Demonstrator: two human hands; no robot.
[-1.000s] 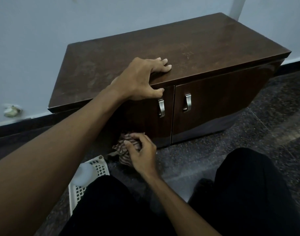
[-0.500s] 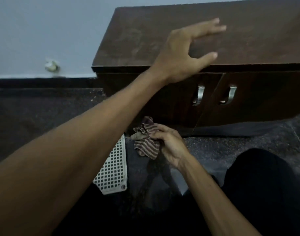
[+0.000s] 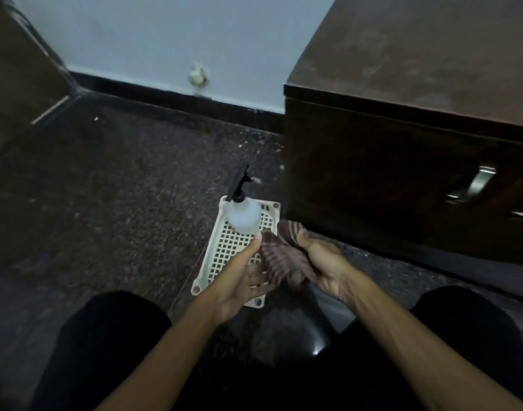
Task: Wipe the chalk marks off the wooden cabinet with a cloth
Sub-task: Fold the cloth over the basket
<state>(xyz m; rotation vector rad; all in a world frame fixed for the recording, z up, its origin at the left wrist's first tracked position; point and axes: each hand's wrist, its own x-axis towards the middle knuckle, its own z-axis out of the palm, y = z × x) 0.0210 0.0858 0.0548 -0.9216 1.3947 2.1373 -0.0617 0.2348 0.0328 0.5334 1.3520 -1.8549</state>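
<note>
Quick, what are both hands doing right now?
Left hand: touching the cloth, grip cannot be told.
Right hand: closed, holding the cloth.

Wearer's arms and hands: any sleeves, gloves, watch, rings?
The left forearm and right forearm are bare to the frame edge, with no sleeves in view. The left hand and right hand are ungloved. No watch, bracelet or rings show, though the picture is dim and slightly blurred. Black trousers cover the legs.
</note>
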